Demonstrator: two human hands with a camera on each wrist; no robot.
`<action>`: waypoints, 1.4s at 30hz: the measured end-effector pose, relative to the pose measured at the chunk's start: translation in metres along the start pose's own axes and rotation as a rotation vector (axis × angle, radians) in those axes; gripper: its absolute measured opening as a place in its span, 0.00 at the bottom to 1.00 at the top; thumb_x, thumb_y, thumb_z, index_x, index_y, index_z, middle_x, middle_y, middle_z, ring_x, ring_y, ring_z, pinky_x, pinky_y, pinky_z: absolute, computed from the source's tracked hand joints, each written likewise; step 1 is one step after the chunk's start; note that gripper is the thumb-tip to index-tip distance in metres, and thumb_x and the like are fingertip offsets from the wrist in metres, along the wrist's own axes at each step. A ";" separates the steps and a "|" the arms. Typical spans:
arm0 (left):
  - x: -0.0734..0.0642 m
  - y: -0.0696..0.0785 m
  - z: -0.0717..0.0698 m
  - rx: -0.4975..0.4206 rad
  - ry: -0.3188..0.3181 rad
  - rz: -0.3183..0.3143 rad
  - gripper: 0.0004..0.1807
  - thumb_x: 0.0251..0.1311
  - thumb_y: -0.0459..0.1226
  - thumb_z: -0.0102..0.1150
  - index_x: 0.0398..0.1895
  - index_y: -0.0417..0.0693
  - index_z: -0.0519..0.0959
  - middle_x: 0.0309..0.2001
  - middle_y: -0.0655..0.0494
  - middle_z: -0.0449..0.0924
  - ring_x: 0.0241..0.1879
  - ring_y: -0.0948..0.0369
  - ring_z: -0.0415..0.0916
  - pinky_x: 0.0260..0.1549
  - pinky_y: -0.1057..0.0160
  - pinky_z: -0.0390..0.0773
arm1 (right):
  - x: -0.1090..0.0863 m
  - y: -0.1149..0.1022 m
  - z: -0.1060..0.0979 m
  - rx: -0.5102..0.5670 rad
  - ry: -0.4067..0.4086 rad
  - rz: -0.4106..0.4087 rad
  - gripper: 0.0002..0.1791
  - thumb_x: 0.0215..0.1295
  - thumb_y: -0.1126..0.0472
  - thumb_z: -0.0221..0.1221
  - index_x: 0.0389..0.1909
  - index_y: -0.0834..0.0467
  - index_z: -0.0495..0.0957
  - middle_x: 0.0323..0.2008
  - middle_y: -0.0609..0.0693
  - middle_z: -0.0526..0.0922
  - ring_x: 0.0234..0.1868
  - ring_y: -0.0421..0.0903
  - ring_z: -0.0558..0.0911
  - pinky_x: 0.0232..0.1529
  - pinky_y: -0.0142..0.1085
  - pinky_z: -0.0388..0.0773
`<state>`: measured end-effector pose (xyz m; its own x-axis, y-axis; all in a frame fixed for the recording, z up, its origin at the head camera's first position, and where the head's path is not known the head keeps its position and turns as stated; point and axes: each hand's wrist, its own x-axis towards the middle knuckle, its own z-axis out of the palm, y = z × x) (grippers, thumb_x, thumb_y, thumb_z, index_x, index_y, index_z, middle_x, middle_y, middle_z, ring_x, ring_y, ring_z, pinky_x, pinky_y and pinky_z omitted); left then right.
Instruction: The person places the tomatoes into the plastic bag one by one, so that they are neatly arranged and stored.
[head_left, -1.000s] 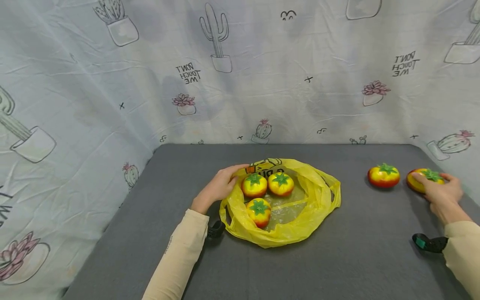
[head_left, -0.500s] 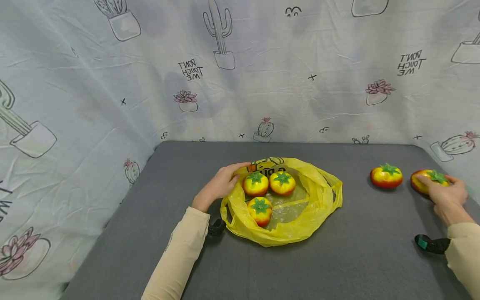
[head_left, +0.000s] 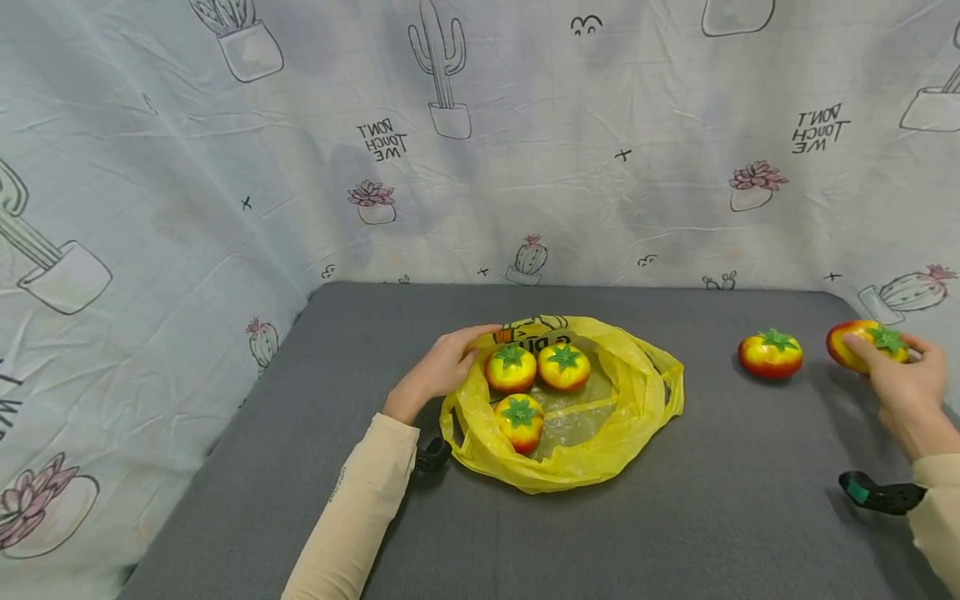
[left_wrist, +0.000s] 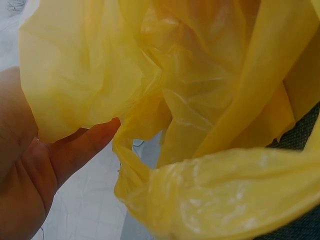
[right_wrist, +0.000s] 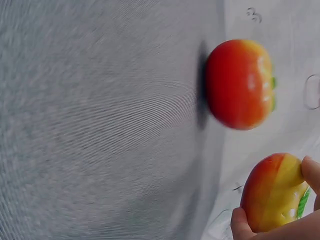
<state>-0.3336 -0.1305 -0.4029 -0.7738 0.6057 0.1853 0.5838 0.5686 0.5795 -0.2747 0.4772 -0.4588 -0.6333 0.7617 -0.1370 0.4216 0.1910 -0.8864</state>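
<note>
My right hand (head_left: 911, 379) grips a red-and-yellow tomato (head_left: 855, 343) with a green star-shaped top, at the table's right side. In the right wrist view that tomato (right_wrist: 272, 195) is raised off the table, between thumb and fingers. A second tomato (head_left: 770, 354) sits on the table just left of it. At the middle lies a yellow plastic bag (head_left: 637, 417), its mouth spread wide, with three like tomatoes (head_left: 564, 367) inside. My left hand (head_left: 442, 367) holds the bag's left rim; in the left wrist view, the yellow film (left_wrist: 200, 100) covers part of its fingers.
The dark grey table (head_left: 675, 533) reaches back to a pale cloth (head_left: 600, 192) printed with cacti, which also hangs along the left side. Black bands (head_left: 881, 492) are strapped on both wrists.
My right hand has lifted the right tomato up from the table and shifted slightly right with it. The left hand keeps its place at the bag.
</note>
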 end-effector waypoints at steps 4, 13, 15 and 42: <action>0.000 0.000 -0.001 0.001 -0.002 -0.007 0.27 0.67 0.23 0.45 0.69 0.46 0.66 0.64 0.46 0.68 0.31 0.55 0.68 0.42 0.57 0.70 | -0.028 -0.027 0.000 0.021 -0.029 -0.023 0.52 0.52 0.35 0.59 0.74 0.41 0.42 0.65 0.52 0.56 0.48 0.37 0.68 0.34 0.27 0.78; -0.001 -0.001 -0.001 0.009 -0.003 -0.005 0.27 0.67 0.23 0.44 0.69 0.46 0.66 0.64 0.46 0.68 0.47 0.54 0.70 0.47 0.55 0.70 | -0.076 -0.061 0.015 0.047 -0.105 -0.163 0.47 0.57 0.41 0.59 0.74 0.42 0.45 0.64 0.51 0.58 0.53 0.39 0.67 0.44 0.25 0.74; -0.001 -0.001 -0.001 0.008 -0.003 -0.004 0.27 0.67 0.23 0.44 0.68 0.45 0.66 0.64 0.46 0.68 0.47 0.54 0.70 0.47 0.55 0.70 | -0.085 -0.066 0.018 0.108 -0.157 -0.207 0.47 0.57 0.43 0.61 0.74 0.44 0.47 0.60 0.47 0.59 0.47 0.36 0.68 0.36 0.22 0.75; 0.001 -0.001 0.000 0.016 0.004 0.027 0.27 0.66 0.22 0.45 0.68 0.44 0.66 0.63 0.45 0.69 0.35 0.56 0.69 0.42 0.57 0.69 | -0.204 -0.107 0.072 -0.088 -0.645 -0.592 0.41 0.68 0.54 0.58 0.73 0.63 0.47 0.67 0.69 0.50 0.55 0.45 0.70 0.43 0.23 0.70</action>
<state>-0.3345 -0.1307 -0.4029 -0.7587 0.6188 0.2037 0.6084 0.5612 0.5611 -0.2370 0.2566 -0.3677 -0.9957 0.0291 0.0877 -0.0606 0.5108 -0.8576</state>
